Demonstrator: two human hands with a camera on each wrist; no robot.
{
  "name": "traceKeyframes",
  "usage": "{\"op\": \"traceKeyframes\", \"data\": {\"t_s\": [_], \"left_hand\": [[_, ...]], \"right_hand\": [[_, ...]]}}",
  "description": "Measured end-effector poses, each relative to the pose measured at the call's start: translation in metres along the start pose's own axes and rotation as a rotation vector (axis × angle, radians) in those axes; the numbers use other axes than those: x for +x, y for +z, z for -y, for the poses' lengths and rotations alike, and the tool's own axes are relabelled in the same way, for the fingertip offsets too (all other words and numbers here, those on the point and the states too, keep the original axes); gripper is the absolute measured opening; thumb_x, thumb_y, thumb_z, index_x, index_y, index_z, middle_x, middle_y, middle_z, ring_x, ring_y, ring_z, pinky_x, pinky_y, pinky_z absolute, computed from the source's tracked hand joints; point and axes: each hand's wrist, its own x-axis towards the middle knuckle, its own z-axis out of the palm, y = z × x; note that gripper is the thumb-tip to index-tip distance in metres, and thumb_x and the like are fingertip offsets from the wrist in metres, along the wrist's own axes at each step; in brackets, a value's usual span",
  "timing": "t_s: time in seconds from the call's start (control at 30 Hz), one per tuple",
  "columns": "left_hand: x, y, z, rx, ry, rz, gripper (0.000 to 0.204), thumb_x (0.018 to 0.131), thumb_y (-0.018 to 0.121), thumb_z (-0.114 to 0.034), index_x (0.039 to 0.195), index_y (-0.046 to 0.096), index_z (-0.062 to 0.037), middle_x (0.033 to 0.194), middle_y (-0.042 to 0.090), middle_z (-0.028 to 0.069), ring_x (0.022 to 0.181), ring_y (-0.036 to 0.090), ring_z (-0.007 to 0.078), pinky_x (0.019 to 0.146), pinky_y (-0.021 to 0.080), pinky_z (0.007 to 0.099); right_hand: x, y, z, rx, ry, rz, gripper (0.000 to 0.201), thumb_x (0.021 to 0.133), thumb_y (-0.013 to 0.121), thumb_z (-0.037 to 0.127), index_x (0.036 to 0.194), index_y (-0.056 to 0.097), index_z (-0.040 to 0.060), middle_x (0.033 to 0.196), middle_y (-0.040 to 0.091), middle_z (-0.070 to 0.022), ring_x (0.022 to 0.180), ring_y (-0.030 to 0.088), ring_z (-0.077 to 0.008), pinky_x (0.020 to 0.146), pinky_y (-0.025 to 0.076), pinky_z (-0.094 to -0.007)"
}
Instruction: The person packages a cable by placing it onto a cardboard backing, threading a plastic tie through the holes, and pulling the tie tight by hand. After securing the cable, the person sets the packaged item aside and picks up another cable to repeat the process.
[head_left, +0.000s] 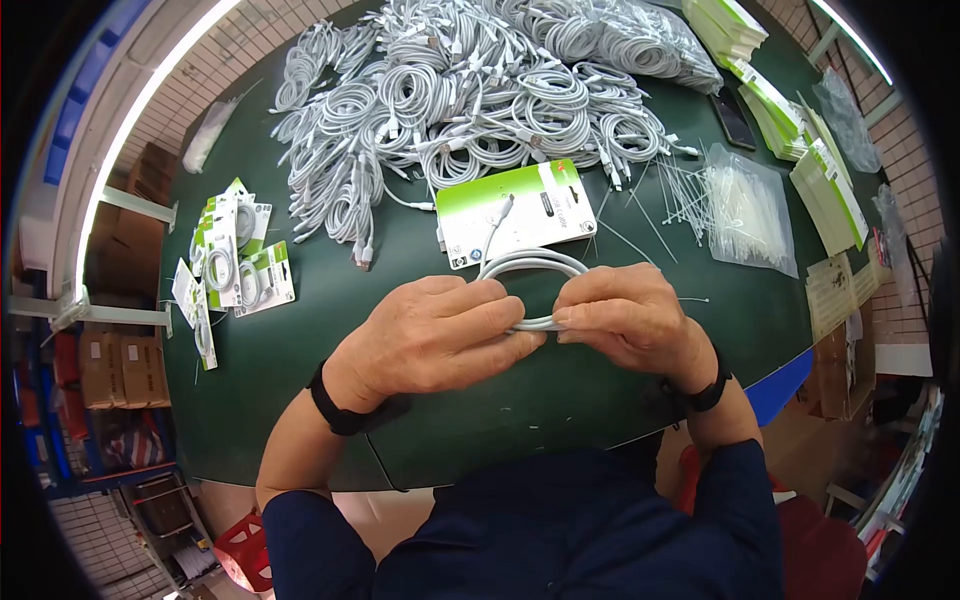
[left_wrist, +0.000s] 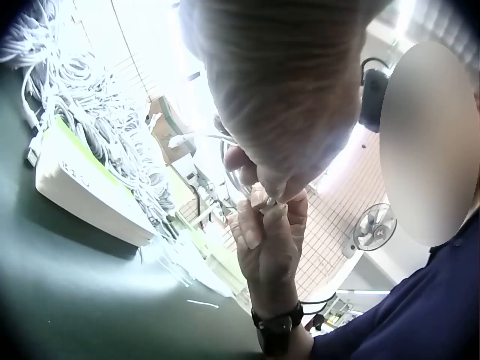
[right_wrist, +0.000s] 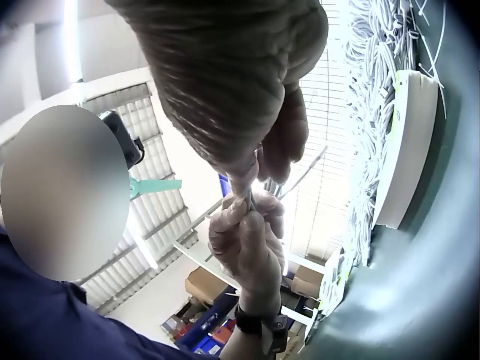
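Observation:
A light grey charging cable [head_left: 535, 258], wound into a coil, is held in front of the chest, over the green table. My left hand [head_left: 440, 330] grips the coil's near left side, fingers curled over it. On the near right side, my right hand [head_left: 625, 312] pinches the cable between thumb and fingers. One cable end with its plug [head_left: 503, 208] sticks up beyond the coil, overlapping a stack of green-and-white packaging cards [head_left: 545, 195]. From the right wrist view, the fingertips of the left hand [right_wrist: 251, 244] and right hand [right_wrist: 225, 97] meet closely at the cable.
A large heap of coiled cables [head_left: 430, 95] covers the table's far side. To the right lie loose zip ties [head_left: 685, 190], a bag of zip ties [head_left: 750, 215], a phone [head_left: 733, 118] and card stacks [head_left: 830, 195]. Carded cables [head_left: 235, 255] sit at left.

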Motion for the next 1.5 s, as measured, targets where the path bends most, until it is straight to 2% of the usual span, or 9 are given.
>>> {"op": "traceKeyframes", "data": {"t_s": [0.23, 0.47, 0.57, 0.67, 0.83, 1.03, 1.23, 1.43, 1.5], "left_hand": [[-0.002, 0.011, 0.021, 0.171, 0.080, 0.144, 0.027, 0.075, 0.079, -0.010, 0.102, 0.075, -0.0096, 0.104, 0.067, 0.0057, 0.094, 0.071, 0.0210, 0.066, 0.055, 0.0301], [-0.003, 0.029, 0.025, 0.055, -0.075, -0.017, 0.029, 0.072, 0.082, -0.007, 0.101, 0.077, -0.0104, 0.113, 0.070, 0.0078, 0.107, 0.071, 0.0254, 0.079, 0.060, 0.0368], [-0.008, 0.032, 0.029, 0.054, -0.133, -0.227, 0.033, 0.069, 0.087, -0.005, 0.101, 0.077, -0.0077, 0.115, 0.071, 0.0109, 0.105, 0.071, 0.0295, 0.081, 0.060, 0.0401], [-0.014, 0.037, 0.043, 0.049, -0.473, -0.225, 0.034, 0.071, 0.089, -0.005, 0.102, 0.075, -0.0047, 0.113, 0.072, 0.0136, 0.104, 0.070, 0.0348, 0.087, 0.059, 0.0425], [-0.014, 0.063, 0.058, 0.134, -0.653, 0.113, 0.087, 0.068, 0.096, -0.030, 0.139, 0.055, -0.0030, 0.145, 0.050, 0.0228, 0.136, 0.048, 0.0439, 0.114, 0.040, 0.0523], [-0.012, 0.067, 0.071, 0.139, -0.754, 0.259, 0.092, 0.066, 0.097, -0.032, 0.142, 0.054, -0.0025, 0.150, 0.049, 0.0257, 0.140, 0.046, 0.0447, 0.118, 0.037, 0.0523], [-0.012, 0.048, 0.077, -0.033, -0.815, 0.264, 0.084, 0.071, 0.095, -0.034, 0.141, 0.060, -0.0035, 0.155, 0.048, 0.0281, 0.143, 0.047, 0.0437, 0.118, 0.039, 0.0485], [-0.015, 0.046, 0.081, 0.129, -0.562, 0.028, 0.037, 0.085, 0.080, -0.007, 0.120, 0.072, -0.0028, 0.120, 0.075, 0.0157, 0.110, 0.072, 0.0350, 0.093, 0.058, 0.0415], [-0.007, 0.037, 0.075, 0.300, -0.389, -0.095, 0.030, 0.084, 0.077, -0.001, 0.114, 0.073, -0.0044, 0.109, 0.077, 0.0112, 0.099, 0.075, 0.0310, 0.083, 0.059, 0.0387]], "right_hand": [[-0.005, 0.002, -0.011, -0.286, -0.075, -0.020, 0.029, 0.076, 0.079, 0.000, 0.103, 0.071, 0.0054, 0.098, 0.070, -0.0058, 0.068, 0.065, -0.0194, 0.056, 0.053, -0.0314], [-0.005, -0.004, -0.013, -0.498, -0.145, 0.020, 0.032, 0.071, 0.076, 0.005, 0.102, 0.070, 0.0051, 0.100, 0.067, -0.0055, 0.068, 0.060, -0.0201, 0.057, 0.052, -0.0328], [-0.009, -0.008, -0.018, -0.491, -0.104, 0.036, 0.029, 0.073, 0.077, 0.004, 0.102, 0.070, 0.0058, 0.099, 0.067, -0.0050, 0.068, 0.061, -0.0209, 0.058, 0.052, -0.0343], [-0.015, -0.009, -0.030, -0.414, -0.047, -0.053, 0.026, 0.077, 0.079, 0.004, 0.101, 0.071, 0.0065, 0.098, 0.068, -0.0048, 0.069, 0.064, -0.0220, 0.058, 0.053, -0.0347], [-0.020, -0.018, -0.040, -0.260, 0.056, -0.172, 0.030, 0.078, 0.085, -0.001, 0.103, 0.071, 0.0054, 0.098, 0.074, -0.0109, 0.083, 0.075, -0.0279, 0.069, 0.062, -0.0355], [-0.023, -0.024, -0.043, -0.224, 0.108, -0.245, 0.029, 0.080, 0.086, -0.001, 0.104, 0.071, 0.0042, 0.098, 0.073, -0.0111, 0.080, 0.075, -0.0259, 0.068, 0.061, -0.0326], [-0.030, -0.026, -0.049, -0.157, 0.199, -0.298, 0.025, 0.083, 0.085, 0.000, 0.103, 0.070, 0.0039, 0.100, 0.073, -0.0112, 0.076, 0.074, -0.0222, 0.065, 0.059, -0.0298], [-0.030, -0.028, -0.046, -0.069, 0.240, -0.375, 0.025, 0.085, 0.083, -0.003, 0.105, 0.069, 0.0027, 0.102, 0.073, -0.0118, 0.071, 0.069, -0.0146, 0.062, 0.058, -0.0264], [-0.033, -0.030, -0.045, 0.007, 0.232, -0.443, 0.024, 0.087, 0.080, -0.006, 0.107, 0.068, 0.0021, 0.105, 0.072, -0.0138, 0.073, 0.068, -0.0134, 0.063, 0.059, -0.0255]]}}
